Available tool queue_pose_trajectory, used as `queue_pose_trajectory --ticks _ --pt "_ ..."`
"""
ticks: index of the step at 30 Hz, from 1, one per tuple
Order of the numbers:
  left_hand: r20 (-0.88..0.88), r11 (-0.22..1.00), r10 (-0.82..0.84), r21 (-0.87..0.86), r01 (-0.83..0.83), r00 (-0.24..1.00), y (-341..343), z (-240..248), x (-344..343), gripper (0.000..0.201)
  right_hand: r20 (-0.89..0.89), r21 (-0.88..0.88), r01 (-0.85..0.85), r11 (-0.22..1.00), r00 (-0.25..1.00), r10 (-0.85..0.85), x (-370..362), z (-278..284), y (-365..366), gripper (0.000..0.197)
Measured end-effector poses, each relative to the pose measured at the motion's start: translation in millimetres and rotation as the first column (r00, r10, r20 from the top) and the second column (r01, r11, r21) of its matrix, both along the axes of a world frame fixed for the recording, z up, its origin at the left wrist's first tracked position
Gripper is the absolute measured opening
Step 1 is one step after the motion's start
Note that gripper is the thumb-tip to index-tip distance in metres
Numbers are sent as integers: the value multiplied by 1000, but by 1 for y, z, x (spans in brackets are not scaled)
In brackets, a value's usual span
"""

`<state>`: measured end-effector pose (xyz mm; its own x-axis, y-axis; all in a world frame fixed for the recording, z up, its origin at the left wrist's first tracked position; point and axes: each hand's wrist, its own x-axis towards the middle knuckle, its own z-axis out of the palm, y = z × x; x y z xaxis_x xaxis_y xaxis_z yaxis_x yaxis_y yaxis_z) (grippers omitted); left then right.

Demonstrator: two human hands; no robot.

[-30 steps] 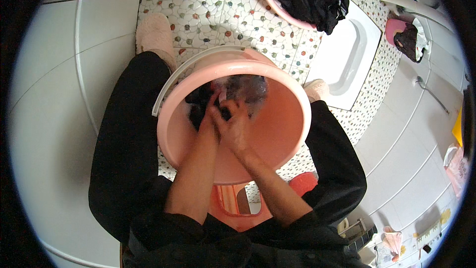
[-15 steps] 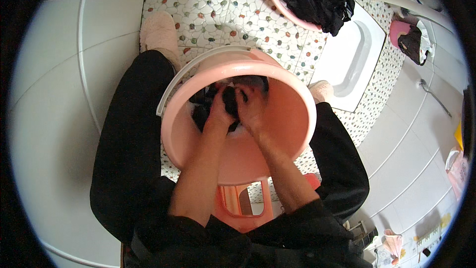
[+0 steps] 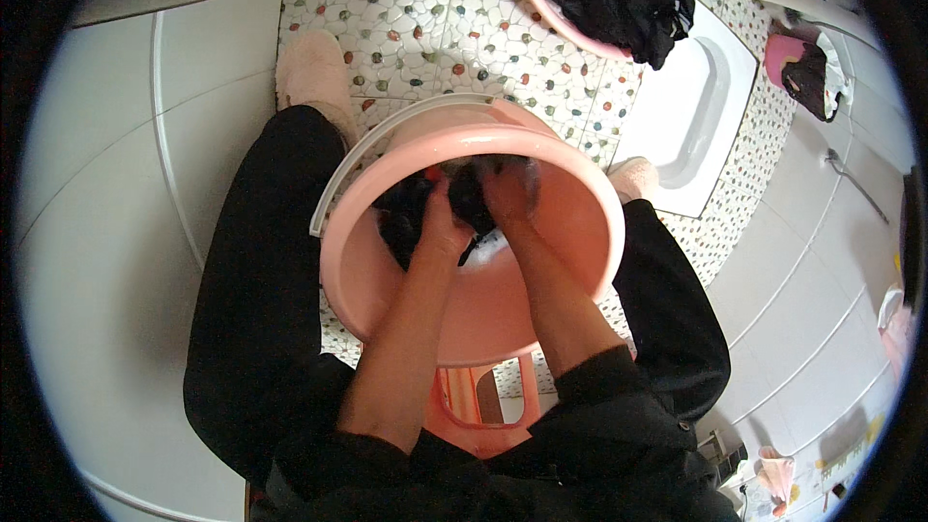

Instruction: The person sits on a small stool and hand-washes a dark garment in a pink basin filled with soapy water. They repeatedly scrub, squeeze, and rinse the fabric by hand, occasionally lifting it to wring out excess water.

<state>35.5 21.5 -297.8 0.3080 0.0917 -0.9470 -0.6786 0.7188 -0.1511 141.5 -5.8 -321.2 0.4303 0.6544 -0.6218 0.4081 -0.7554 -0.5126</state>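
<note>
Both hands are down in the pink bucket (image 3: pixel 474 143), middle of the frame. Left hand (image 3: pixel 447 229) is curled onto some black cloth (image 3: pixel 470 201); right hand (image 3: pixel 509 195) is right up against it, but it's blurry so can't tell how far it's closed. Cloth's pretty bunched, no clear end pointing anywhere, though the bit between the hands runs roughly up-down in frame. Suds (image 3: pixel 488 249) just below.

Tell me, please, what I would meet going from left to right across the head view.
Left slipper, left hand on black cloth in the bucket, right hand in the same bucket, squat toilet, pink item by the wall.
</note>
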Motion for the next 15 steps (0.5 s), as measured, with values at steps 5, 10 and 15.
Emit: queue_pose_trajectory --ticks 5,10,15 --pt "-68 997 20 73 -15 998 -10 -28 -35 43 -91 167 -61 984 993 77 -55 96 7 29" --pt "6 997 -65 43 65 998 -20 -20 -25 49 264 59 -13 998 965 -3 -68 52 5 28" --pt "-108 998 -67 12 68 992 -14 -19 -2 43 137 -97 18 995 991 -5 -28 6 31 30"
